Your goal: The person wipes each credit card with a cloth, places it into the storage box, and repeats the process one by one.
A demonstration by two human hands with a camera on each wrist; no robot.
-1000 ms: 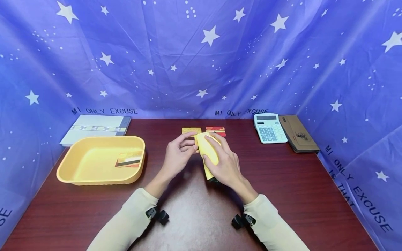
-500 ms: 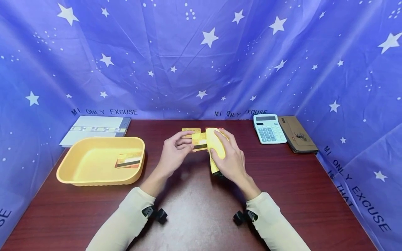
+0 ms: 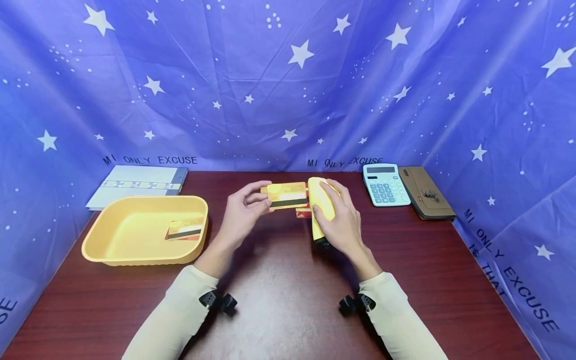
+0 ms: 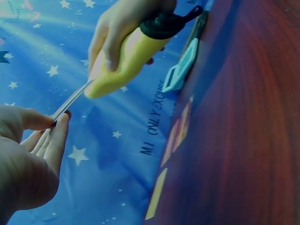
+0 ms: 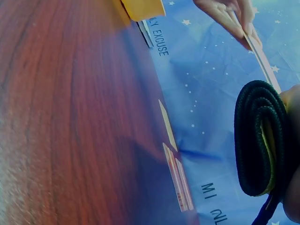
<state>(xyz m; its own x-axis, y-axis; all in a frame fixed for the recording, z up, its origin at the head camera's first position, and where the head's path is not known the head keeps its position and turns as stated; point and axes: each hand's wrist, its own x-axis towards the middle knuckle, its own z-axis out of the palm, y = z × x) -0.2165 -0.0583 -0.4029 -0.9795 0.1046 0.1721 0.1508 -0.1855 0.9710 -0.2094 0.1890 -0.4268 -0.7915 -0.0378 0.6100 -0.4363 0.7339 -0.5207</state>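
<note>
My left hand (image 3: 243, 212) pinches a gold bank card (image 3: 288, 195) by its left end, thumb below and fingers above. The card's white strip and dark stripe face the head camera. At its right end the card meets a folded yellow cloth (image 3: 321, 207), which my right hand (image 3: 342, 215) grips from above and the right. The cloth's black edge (image 5: 255, 140) shows several folded layers in the right wrist view, and a black loop hangs from it in the left wrist view. Card and cloth are raised above the table. Red cards (image 3: 303, 213) lie beyond, partly hidden.
A yellow tray (image 3: 130, 257) with cards (image 3: 184, 230) in it stands left, before a white notebook (image 3: 135, 180). At back right lie a calculator (image 3: 387, 185) and a brown wallet (image 3: 427, 192). Another gold card (image 4: 156, 194) lies on the table. A blue star-printed curtain surrounds the table.
The cloth and my right hand have moved right along the card, uncovering most of its face. My left hand has drifted left and slightly up with the card.
</note>
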